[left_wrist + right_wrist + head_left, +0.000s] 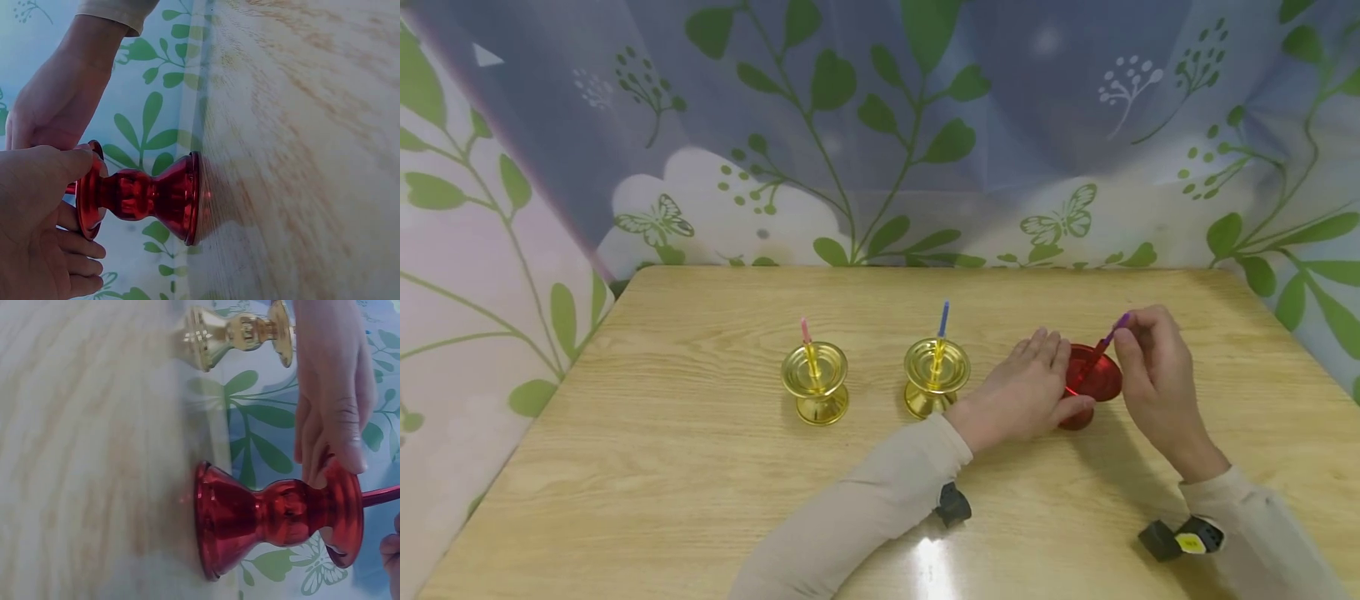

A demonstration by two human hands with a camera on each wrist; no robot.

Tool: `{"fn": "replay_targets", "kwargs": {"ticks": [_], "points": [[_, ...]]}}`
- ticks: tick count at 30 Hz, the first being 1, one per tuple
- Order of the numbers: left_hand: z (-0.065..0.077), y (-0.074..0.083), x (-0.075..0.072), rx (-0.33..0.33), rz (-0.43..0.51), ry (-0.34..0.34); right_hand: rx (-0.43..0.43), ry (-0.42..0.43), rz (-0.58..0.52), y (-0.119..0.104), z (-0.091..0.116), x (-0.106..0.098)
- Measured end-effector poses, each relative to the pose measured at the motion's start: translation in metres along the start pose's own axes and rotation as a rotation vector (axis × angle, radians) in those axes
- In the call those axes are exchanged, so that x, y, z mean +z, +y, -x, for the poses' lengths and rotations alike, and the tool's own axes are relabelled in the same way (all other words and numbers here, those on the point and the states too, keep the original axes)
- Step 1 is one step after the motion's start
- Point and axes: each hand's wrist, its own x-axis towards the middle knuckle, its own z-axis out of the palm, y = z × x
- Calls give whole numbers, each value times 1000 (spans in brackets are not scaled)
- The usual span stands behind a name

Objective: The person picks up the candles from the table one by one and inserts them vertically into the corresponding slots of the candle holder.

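Note:
At the right of the head view stands a red metallic candle holder (1099, 382), its dish on a waisted foot (177, 199) that rests on the table. My left hand (1024, 390) holds the dish from its left side, thumb at the near rim and fingers at the far one. With thumb and fingertips my right hand (1161, 379) pinches a thin purple candle (1118, 325), whose lower end meets the top of the red stem in the dish. Whether it sits inside the socket I cannot tell. The candle leans to the right.
Left of my left hand stands a gold candle holder (956, 372) with a blue candle (943, 318). Farther left is another gold holder (822, 408) bearing a pink candle (806, 330). A leaf-patterned cloth (880, 167) hangs behind the wooden table (662, 467).

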Motion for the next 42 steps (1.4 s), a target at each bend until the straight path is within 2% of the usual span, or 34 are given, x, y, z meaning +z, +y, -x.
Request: {"fn": "replay_targets", "kwargs": {"ticks": [9, 15, 21, 28, 33, 37, 42], "points": [[3, 2, 3, 3, -8, 21, -14, 36, -27, 4, 7, 4], [6, 3, 7, 5, -1, 15, 4, 16, -128, 5, 12, 4], [8, 3, 10, 8, 4, 14, 17, -56, -6, 2, 11, 0], [6, 2, 10, 13, 34, 4, 22, -94, 86, -1, 8, -7], [4, 3, 6, 19, 26, 11, -34, -100, 153, -2, 5, -9], [3, 2, 5, 13, 17, 23, -47, -96, 168, -1, 2, -9], [1, 0, 2, 9, 11, 30, -74, -62, 203, 1, -2, -8]]}}
